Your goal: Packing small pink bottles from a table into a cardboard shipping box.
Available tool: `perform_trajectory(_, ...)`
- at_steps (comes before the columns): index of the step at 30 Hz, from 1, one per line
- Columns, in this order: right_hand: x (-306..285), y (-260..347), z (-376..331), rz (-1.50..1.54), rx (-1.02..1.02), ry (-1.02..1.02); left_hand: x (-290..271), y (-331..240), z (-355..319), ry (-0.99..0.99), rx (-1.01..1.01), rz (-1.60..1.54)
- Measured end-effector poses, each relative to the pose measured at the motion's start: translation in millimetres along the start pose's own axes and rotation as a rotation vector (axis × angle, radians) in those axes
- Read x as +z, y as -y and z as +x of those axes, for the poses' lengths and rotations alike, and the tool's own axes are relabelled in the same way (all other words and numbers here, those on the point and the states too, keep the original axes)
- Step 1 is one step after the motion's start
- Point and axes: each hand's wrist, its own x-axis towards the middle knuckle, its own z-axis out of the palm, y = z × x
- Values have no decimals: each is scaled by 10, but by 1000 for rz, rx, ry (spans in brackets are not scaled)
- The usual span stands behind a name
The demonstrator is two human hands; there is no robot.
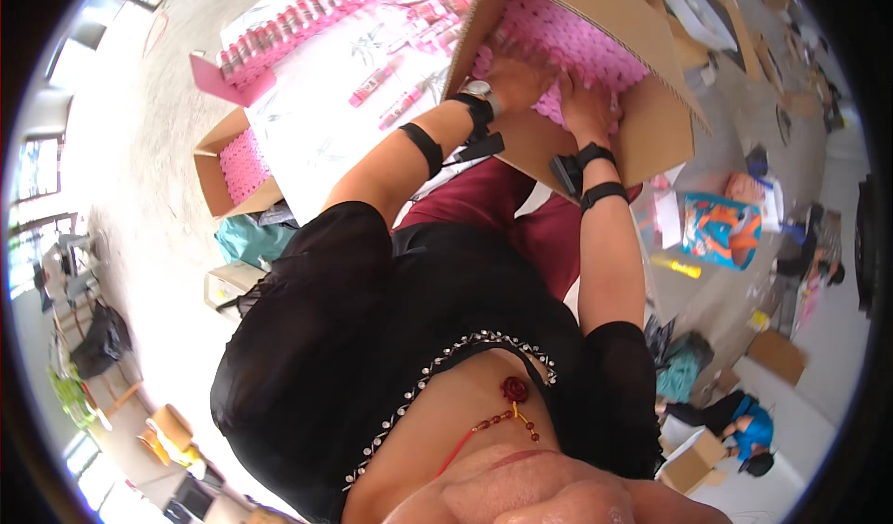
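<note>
The cardboard box (605, 1) tips its mouth toward the person, likely for easy reach — inside, the left hand (521, 85), fingers blurred, and half-curled right hand (588, 107) meet pink padding (586, 36), though whether either grips anything I cannot tell.

From close above, the head fisheye looks down over black top (465, 287) and carton (651, 138).

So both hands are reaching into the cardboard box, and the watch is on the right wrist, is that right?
Not quite: the head view shows the watch at the wrist of the left hand, not the right hand. Both are indeed inside the cardboard box.
</note>
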Motion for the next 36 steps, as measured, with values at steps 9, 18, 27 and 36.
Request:
perform_trajectory(9, -78, 23, 64, -100, 110, 134, -162, -80, 38, 179, -86, -110)
perform_trajectory(18, 352, -363, 186, -166, 94, 55, -719, -487, -542, -100, 151, -168)
perform_trajectory(27, 232, -194, 180, -110, 89, 43, -1521, 367, -2290, 400, -121, -893)
perform_trajectory(36, 278, -200, 165, -90, 111, 48, -679, 658, -2571, 9, -596, -240)
